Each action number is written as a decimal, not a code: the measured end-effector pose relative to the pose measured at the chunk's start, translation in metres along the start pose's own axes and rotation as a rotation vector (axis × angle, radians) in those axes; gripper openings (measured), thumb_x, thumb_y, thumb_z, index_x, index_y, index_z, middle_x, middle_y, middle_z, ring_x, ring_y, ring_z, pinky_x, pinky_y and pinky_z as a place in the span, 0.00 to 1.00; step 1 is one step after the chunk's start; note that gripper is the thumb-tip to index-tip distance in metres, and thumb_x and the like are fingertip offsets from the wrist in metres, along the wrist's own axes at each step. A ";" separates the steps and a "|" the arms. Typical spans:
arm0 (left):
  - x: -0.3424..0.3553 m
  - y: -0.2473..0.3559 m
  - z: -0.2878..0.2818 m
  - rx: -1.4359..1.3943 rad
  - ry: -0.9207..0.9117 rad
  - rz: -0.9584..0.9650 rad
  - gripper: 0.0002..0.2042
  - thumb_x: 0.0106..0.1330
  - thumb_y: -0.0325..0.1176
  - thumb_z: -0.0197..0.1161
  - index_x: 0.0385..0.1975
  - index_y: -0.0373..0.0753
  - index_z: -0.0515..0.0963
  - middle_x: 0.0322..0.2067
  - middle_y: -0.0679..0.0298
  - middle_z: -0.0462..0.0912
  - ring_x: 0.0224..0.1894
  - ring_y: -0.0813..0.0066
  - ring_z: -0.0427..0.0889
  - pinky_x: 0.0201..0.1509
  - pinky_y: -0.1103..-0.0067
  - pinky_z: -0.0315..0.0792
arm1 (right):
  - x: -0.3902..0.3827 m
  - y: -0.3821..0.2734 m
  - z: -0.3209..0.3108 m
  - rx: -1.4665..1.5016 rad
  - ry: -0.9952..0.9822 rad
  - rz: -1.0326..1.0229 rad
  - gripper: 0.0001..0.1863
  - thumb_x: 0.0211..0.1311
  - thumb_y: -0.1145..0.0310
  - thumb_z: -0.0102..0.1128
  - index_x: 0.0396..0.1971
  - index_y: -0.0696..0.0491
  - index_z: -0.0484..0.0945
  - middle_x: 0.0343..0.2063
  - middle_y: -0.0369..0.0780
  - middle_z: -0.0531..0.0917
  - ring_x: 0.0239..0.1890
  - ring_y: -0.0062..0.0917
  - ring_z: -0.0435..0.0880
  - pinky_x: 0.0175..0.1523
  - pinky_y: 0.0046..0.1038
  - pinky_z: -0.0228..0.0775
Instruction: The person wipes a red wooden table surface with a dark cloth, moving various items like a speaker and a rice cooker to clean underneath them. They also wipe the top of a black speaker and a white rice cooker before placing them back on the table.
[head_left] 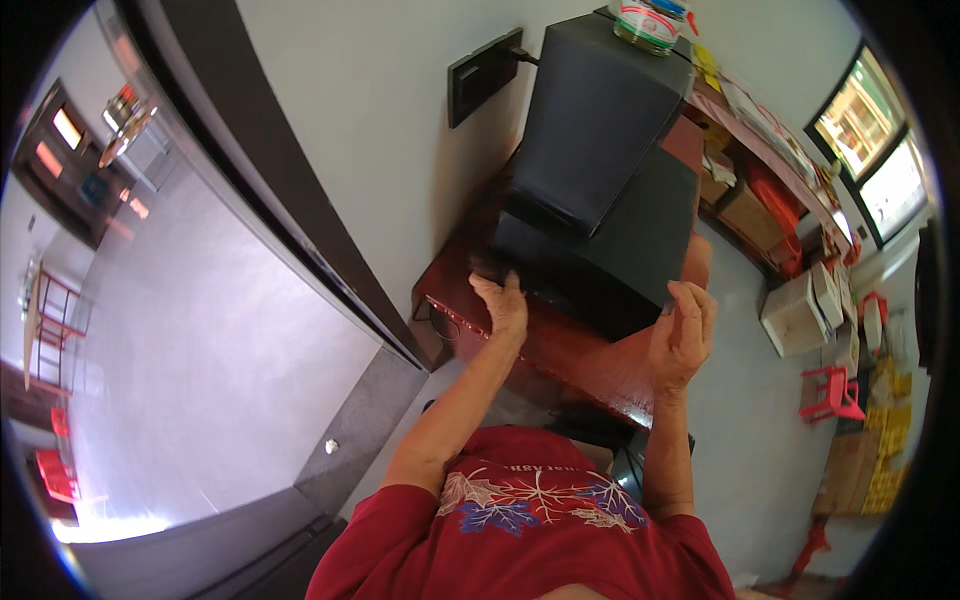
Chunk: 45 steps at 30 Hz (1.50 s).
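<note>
Just past the left hand [500,305] and the right hand [684,338], a big black box [642,232] blocks the way, with a tall black box [595,115] and a jar [648,28] stacked on it. Beyond the left hand, the wall [375,90] leaves only a thin bit of red table [455,272], but right of the right hand there is open room above the grey floor [738,400].

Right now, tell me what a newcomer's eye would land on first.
Most likely the two stacked black boxes: the upper box rests on the lower box on the reddish-brown table, with the left hand and right hand by the lower one's near corners. Next come the jar on top, at the picture's upper edge, and the leaf-patterned red shirt at the bottom.
</note>
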<state>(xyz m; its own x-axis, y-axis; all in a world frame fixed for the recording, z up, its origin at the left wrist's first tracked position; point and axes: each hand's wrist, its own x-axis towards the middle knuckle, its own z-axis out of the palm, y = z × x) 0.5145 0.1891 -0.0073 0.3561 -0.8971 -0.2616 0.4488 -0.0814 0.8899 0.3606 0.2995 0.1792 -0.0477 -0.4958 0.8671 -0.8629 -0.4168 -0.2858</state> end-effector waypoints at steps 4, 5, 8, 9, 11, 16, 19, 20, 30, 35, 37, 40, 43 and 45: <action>-0.032 -0.036 0.026 0.111 0.049 0.296 0.27 0.60 0.22 0.59 0.57 0.32 0.54 0.52 0.50 0.60 0.58 0.57 0.61 0.68 0.70 0.51 | 0.003 0.022 0.005 0.059 -0.039 -0.006 0.16 0.50 0.88 0.55 0.40 0.60 0.79 0.39 0.45 0.78 0.41 0.35 0.78 0.45 0.29 0.73; -0.047 -0.038 0.034 0.268 0.100 0.405 0.27 0.61 0.22 0.58 0.58 0.31 0.54 0.52 0.49 0.60 0.58 0.56 0.61 0.67 0.68 0.51 | 0.003 0.028 0.007 0.082 -0.047 -0.018 0.16 0.50 0.88 0.55 0.40 0.60 0.79 0.39 0.45 0.78 0.40 0.35 0.78 0.45 0.29 0.73; -0.088 -0.036 0.037 0.321 -0.153 0.359 0.31 0.66 0.25 0.57 0.64 0.30 0.47 0.62 0.52 0.54 0.66 0.62 0.52 0.71 0.73 0.44 | 0.003 0.037 0.015 0.157 -0.080 -0.022 0.16 0.51 0.88 0.54 0.40 0.60 0.79 0.39 0.44 0.77 0.40 0.33 0.78 0.45 0.28 0.73; -0.093 -0.038 0.038 0.277 -0.167 0.350 0.29 0.65 0.24 0.57 0.62 0.31 0.49 0.60 0.51 0.55 0.64 0.60 0.54 0.70 0.72 0.46 | 0.001 0.037 0.018 0.185 -0.092 -0.016 0.16 0.52 0.88 0.54 0.40 0.60 0.79 0.39 0.44 0.77 0.40 0.32 0.79 0.44 0.28 0.73; -0.102 -0.036 0.041 0.186 -0.217 0.323 0.25 0.64 0.23 0.57 0.58 0.33 0.54 0.56 0.50 0.57 0.61 0.56 0.57 0.69 0.69 0.50 | -0.001 0.040 0.021 0.214 -0.136 -0.002 0.16 0.51 0.88 0.54 0.40 0.59 0.79 0.39 0.44 0.77 0.40 0.32 0.79 0.44 0.27 0.73; -0.071 -0.010 0.033 0.406 -0.002 0.259 0.24 0.58 0.21 0.58 0.52 0.31 0.54 0.50 0.43 0.57 0.53 0.46 0.62 0.61 0.64 0.59 | -0.004 0.049 0.033 0.211 -0.172 -0.018 0.15 0.51 0.88 0.55 0.38 0.59 0.79 0.38 0.43 0.78 0.39 0.31 0.78 0.44 0.27 0.72; -0.037 0.000 0.021 0.367 0.072 0.247 0.24 0.57 0.22 0.59 0.52 0.30 0.56 0.49 0.43 0.60 0.53 0.46 0.62 0.61 0.64 0.59 | -0.004 0.049 0.037 0.189 -0.164 -0.017 0.13 0.50 0.87 0.57 0.37 0.58 0.79 0.37 0.43 0.78 0.38 0.32 0.78 0.43 0.28 0.72; -0.023 -0.002 0.015 0.360 0.077 0.284 0.25 0.56 0.22 0.59 0.52 0.30 0.56 0.49 0.43 0.61 0.53 0.46 0.63 0.61 0.64 0.59 | -0.002 0.046 0.037 0.177 -0.165 -0.029 0.13 0.50 0.86 0.57 0.37 0.58 0.79 0.37 0.43 0.78 0.38 0.32 0.78 0.43 0.28 0.71; 0.010 0.022 0.002 0.408 0.079 0.167 0.25 0.57 0.22 0.54 0.54 0.28 0.54 0.51 0.40 0.59 0.56 0.45 0.60 0.63 0.63 0.58 | -0.004 0.047 0.039 0.174 -0.150 -0.005 0.13 0.45 0.80 0.60 0.35 0.57 0.79 0.34 0.43 0.79 0.37 0.33 0.77 0.42 0.30 0.70; -0.033 -0.004 0.038 0.268 0.077 -0.179 0.26 0.60 0.23 0.55 0.55 0.30 0.51 0.54 0.45 0.57 0.51 0.49 0.68 0.50 0.65 0.73 | -0.005 0.052 0.038 0.159 -0.143 -0.003 0.12 0.45 0.79 0.59 0.34 0.57 0.79 0.34 0.43 0.79 0.36 0.34 0.77 0.42 0.30 0.70; -0.062 0.019 0.049 0.202 0.015 -0.299 0.24 0.64 0.25 0.53 0.55 0.32 0.50 0.54 0.48 0.57 0.46 0.54 0.72 0.36 0.72 0.80 | -0.007 0.054 0.037 0.156 -0.122 -0.007 0.12 0.45 0.79 0.59 0.34 0.57 0.79 0.34 0.43 0.80 0.36 0.34 0.77 0.42 0.30 0.70; -0.067 -0.045 0.056 0.088 -0.046 -0.409 0.21 0.67 0.28 0.51 0.55 0.33 0.50 0.55 0.50 0.59 0.43 0.59 0.75 0.27 0.76 0.81 | -0.004 0.043 0.042 0.193 -0.128 0.024 0.11 0.45 0.79 0.59 0.33 0.56 0.80 0.34 0.43 0.80 0.37 0.34 0.77 0.42 0.30 0.70; -0.111 0.015 0.070 0.026 -0.197 -0.619 0.20 0.68 0.29 0.52 0.54 0.34 0.51 0.54 0.50 0.62 0.45 0.60 0.75 0.26 0.77 0.81 | -0.007 0.046 0.037 0.138 -0.156 0.030 0.11 0.48 0.82 0.57 0.34 0.58 0.79 0.35 0.43 0.80 0.39 0.33 0.79 0.45 0.29 0.71; -0.125 0.040 0.073 -0.005 -0.225 -0.752 0.20 0.68 0.29 0.52 0.54 0.36 0.51 0.53 0.51 0.64 0.46 0.62 0.74 0.27 0.76 0.81 | -0.008 0.047 0.038 0.138 -0.140 0.018 0.11 0.46 0.81 0.58 0.33 0.57 0.79 0.35 0.43 0.80 0.37 0.35 0.78 0.43 0.30 0.71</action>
<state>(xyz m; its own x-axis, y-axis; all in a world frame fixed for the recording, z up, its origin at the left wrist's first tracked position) 0.4281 0.2660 0.0877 -0.2194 -0.6683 -0.7108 0.5070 -0.7006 0.5021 0.3391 0.2547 0.1437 0.0159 -0.6011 0.7990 -0.7848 -0.5026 -0.3625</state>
